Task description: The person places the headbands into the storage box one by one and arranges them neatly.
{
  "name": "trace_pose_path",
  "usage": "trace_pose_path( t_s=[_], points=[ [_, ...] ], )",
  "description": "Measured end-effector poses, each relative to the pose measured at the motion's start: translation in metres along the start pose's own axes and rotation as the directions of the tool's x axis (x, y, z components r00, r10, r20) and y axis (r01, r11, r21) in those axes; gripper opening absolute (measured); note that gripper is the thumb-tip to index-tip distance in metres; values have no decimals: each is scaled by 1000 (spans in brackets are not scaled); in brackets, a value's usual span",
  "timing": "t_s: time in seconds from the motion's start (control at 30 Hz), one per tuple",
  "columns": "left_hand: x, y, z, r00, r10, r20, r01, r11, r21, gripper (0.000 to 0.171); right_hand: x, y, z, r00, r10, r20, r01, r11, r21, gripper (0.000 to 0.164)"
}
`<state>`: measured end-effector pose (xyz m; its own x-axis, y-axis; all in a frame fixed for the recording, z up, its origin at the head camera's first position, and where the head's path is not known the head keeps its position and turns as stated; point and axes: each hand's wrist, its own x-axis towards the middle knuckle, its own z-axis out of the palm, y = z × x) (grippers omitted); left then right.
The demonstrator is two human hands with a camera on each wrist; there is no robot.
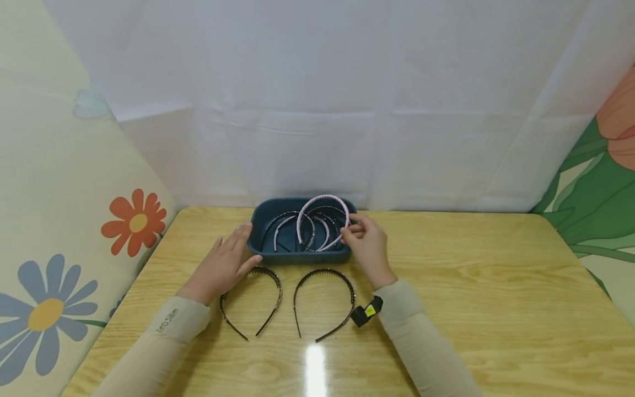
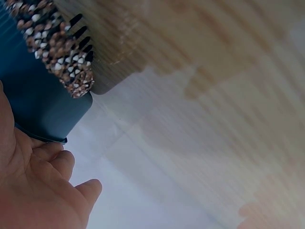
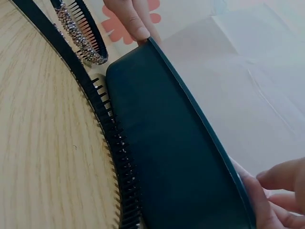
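Note:
My right hand pinches a pale pink headband at its right side, holding it upright over a dark blue bin. More headbands, dark and pale, lie inside the bin. At the bin's left end, my left hand rests on the rim with fingers extended and the thumb at the front corner. Two dark toothed headbands lie on the table in front of the bin: a left one near my left thumb and a right one. Sparkly stones cover part of a headband in the left wrist view.
The wooden table extends to both sides. White cloth hangs behind its back edge, with flower-printed panels at the sides. A black strap with a yellow patch sits at my right wrist.

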<state>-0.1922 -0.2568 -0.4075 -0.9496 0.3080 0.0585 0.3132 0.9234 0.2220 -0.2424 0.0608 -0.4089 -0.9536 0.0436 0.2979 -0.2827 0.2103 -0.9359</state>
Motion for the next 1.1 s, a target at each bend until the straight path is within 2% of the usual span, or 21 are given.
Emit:
trace_pose_path(
  t_s=[0.27, 0.47, 0.67, 0.8, 0.93, 1.1],
  points=[
    [-1, 0, 1, 1000, -4, -6, 4, 1000, 1, 83, -2, -3, -1, 996, -53, 65, 60, 992, -114, 11],
    [-1, 0, 1, 1000, -5, -10, 5, 1000, -2, 83, -2, -3, -2, 995, -52, 80, 63, 988, -143, 11],
    [-1, 0, 1, 1000, -7, -11, 7, 1000, -2, 83, -1, -6, -4, 994, -49, 102, 61, 990, -126, 10],
    [0, 0, 1, 1000, -6, -10, 6, 1000, -3, 83, -1, -10, -7, 987, -47, 156, 66, 990, -122, 10],
    [0, 0, 2, 1000, -1, -16, 1, 1000, -5, 83, -1, -16, -15, 964, -15, 264, 53, 989, -137, 10],
    [1, -1, 4, 999, 5, -35, -5, 1000, -8, 84, -1, -24, -27, 910, 56, 411, 38, 976, -215, 11]
  ],
)
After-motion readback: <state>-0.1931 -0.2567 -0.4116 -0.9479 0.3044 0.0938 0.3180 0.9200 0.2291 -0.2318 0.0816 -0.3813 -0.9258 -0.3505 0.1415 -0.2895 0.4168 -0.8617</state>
